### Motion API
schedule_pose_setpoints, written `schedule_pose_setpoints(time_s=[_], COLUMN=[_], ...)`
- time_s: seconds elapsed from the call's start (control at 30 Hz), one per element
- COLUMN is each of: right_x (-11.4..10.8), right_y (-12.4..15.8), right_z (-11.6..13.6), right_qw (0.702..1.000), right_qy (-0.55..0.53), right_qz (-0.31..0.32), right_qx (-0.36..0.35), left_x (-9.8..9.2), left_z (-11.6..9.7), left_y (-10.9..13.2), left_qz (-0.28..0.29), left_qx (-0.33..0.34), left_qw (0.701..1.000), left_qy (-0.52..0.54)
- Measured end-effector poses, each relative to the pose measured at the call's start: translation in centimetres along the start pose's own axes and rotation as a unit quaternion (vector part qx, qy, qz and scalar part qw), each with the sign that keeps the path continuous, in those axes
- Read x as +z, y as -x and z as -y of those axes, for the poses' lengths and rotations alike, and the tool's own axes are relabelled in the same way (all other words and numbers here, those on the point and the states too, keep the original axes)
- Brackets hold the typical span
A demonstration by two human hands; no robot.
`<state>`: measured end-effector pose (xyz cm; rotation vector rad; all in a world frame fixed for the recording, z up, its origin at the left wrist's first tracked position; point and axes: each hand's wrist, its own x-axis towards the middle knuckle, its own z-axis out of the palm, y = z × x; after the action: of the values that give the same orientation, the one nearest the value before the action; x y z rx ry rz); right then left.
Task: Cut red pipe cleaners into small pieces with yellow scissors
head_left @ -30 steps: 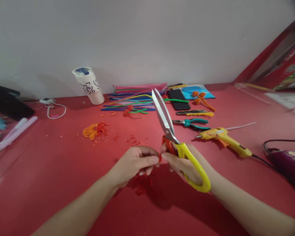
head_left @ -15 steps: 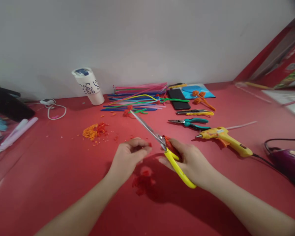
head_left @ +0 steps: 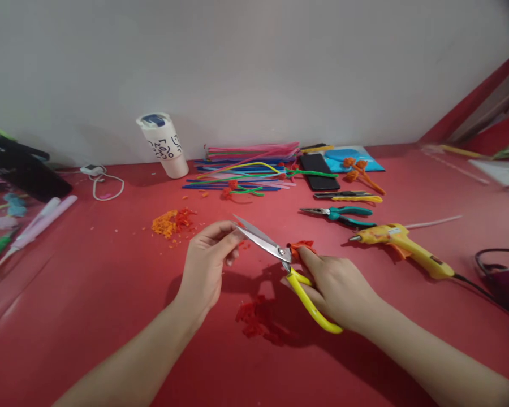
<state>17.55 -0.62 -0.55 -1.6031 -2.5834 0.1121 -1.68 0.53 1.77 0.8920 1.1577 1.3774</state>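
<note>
in the head view, a red table is filling the lower part of the scene and is meeting a plain white wall at the back, with a red box leaning in at the far right. the right hand is clenching the yellow handles of the scissors, whose closed blades are pointing left and slightly away, low over the table. an orange fuzzy piece is sitting tucked against the right forefinger just beside the pivot. the left hand is hovering with its fingertips pinched together at the blade tip; whether anything is sitting between them is too small to tell. red trimmings are lying on the table below and between the two hands. an orange and red pile of scraps is lying farther back on the left. near the wall a white cup is standing tilted, beside a spread of coloured pipe cleaners, a dark phone and a blue sheet. teal-handled pliers and a yellow glue gun are lying to the right of the scissors, well apart from the hands. pink pens are lying at the left edge, and a white cable is curling near the wall.
</note>
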Motion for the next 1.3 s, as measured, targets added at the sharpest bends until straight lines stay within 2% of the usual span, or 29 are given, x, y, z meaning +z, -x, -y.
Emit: schedule_pose_setpoints(time_s=[0.53, 1.3], right_x=[0.29, 0.24], right_y=[-0.03, 0.02], right_z=[-0.14, -0.01], right_qw=[0.999, 0.999], right_qy=[0.013, 0.018], right_qz=[-0.035, -0.038], right_qx=[-0.015, -0.022], left_x=[-0.08, -0.1], left_z=[0.07, 0.02], left_y=[0.01, -0.03], left_qz=[0.006, 0.013], left_qx=[-0.003, -0.004], left_qw=[1.0, 1.0], left_qy=[0.017, 0.023])
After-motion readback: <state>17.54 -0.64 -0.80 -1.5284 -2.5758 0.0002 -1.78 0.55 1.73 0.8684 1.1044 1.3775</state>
